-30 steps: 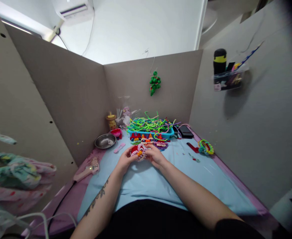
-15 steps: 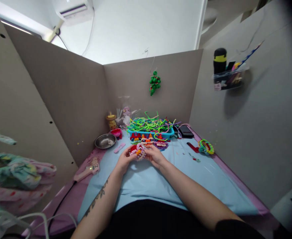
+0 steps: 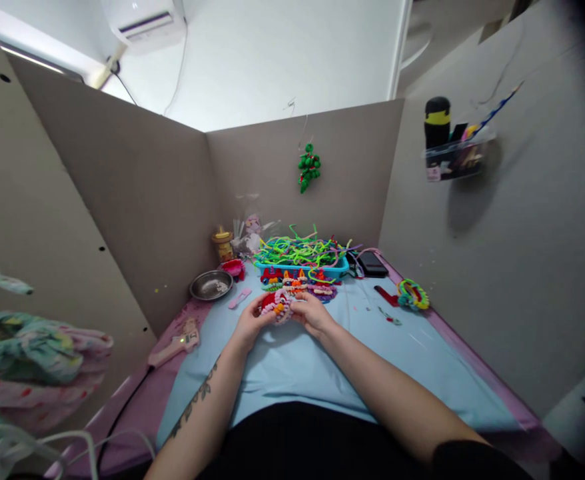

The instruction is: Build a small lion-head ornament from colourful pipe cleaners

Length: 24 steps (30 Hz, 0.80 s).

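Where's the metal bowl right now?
In the head view, the metal bowl sits on the left of the table, in front of the yellow jar and left of the pink piece, beyond the left hand.

Room to pass right of the right hand (image 3: pixel 315 315) — heaped tray (image 3: pixel 341 269) blocks ahead.

Purple-topped table (image 3: pixel 135 407), mostly under a light-blue cloth (image 3: pixel 292 373).
It carries a turquoise tray (image 3: pixel 341 271) of fuzzy pipe cleaners (image 3: pixel 302 252), a metal bowl (image 3: pixel 203 287) and a pink glue gun (image 3: pixel 172 348).
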{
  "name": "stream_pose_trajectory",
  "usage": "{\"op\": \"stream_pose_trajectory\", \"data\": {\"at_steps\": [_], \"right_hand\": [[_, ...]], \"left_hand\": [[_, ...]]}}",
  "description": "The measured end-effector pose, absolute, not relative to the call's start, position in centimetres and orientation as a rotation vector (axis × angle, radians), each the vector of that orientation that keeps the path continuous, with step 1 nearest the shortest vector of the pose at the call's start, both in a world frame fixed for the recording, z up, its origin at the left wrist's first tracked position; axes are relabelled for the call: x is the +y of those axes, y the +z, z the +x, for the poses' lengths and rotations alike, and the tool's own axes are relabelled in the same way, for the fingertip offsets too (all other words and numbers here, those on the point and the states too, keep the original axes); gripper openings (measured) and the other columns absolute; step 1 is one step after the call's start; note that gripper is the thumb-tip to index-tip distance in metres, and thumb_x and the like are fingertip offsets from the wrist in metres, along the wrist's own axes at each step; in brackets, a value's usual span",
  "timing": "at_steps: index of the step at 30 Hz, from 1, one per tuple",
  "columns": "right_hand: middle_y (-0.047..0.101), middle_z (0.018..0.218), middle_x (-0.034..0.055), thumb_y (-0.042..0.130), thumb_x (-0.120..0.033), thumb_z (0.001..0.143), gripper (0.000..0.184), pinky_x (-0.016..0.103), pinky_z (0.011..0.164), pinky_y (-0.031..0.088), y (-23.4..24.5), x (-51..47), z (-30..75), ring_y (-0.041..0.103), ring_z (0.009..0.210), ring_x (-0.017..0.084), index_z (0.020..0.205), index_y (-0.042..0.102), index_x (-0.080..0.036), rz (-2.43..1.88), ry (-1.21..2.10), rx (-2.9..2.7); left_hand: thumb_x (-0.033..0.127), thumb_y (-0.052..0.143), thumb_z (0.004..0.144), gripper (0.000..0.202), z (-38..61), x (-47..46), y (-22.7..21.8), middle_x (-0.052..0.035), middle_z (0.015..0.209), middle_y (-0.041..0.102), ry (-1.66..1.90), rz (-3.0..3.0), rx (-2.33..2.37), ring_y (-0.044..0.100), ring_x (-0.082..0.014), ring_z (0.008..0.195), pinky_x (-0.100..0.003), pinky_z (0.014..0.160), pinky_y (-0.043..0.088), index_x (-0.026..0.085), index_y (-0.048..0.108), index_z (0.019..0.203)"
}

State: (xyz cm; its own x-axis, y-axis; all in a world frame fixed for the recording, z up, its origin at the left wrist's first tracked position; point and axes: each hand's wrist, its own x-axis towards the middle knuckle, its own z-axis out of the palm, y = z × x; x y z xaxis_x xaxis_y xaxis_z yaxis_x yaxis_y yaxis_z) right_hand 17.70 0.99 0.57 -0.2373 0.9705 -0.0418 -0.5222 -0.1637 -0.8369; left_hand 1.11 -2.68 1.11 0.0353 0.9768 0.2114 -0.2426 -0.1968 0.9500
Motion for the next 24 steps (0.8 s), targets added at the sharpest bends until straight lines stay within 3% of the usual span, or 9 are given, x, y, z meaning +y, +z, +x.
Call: {"op": "stream_pose_trajectory", "data": {"at_steps": [10,14,24], "right_hand": [[0.063,0.06,-0.0009,0.074,-0.01,0.049,0.035,0.029,0.056,0.053,1.1,0.6,17.7,0.063,0.059,0.017,0.072,0.049,-0.017,-0.707,1.652,-0.856],[0.067,0.067,0.0028,0.074,-0.018,0.059,0.025,0.028,0.058,0.053,1.4,0.6,17.9,0.064,0.061,0.016,0.074,0.054,-0.016,-0.642,1.721,-0.833],[0.065,0.06,-0.0017,0.068,-0.013,0.066,0.014,0.017,0.044,0.044,1.7,0.4,18.3,0.059,0.049,0.009,0.076,0.059,-0.016,-0.616,1.949,-0.725]], "left_hand": [[0.022,0.079,0.057,0.062,1.1,-2.6,1.2,-0.0117,0.117,0.061,1.408,1.167,0.869,0.056,-0.0283,0.106,-0.041,0.092,0.042,0.017,0.058,0.115],[0.021,0.079,0.057,0.065,0.9,-2.6,1.2,-0.0122,0.118,0.06,1.401,1.125,0.834,0.055,-0.0286,0.108,-0.041,0.093,0.041,0.017,0.056,0.117],[0.018,0.074,0.064,0.061,0.7,-3.0,1.2,-0.0158,0.124,0.055,1.213,1.047,0.639,0.053,-0.0289,0.111,-0.038,0.093,0.041,0.015,0.053,0.121]]}}
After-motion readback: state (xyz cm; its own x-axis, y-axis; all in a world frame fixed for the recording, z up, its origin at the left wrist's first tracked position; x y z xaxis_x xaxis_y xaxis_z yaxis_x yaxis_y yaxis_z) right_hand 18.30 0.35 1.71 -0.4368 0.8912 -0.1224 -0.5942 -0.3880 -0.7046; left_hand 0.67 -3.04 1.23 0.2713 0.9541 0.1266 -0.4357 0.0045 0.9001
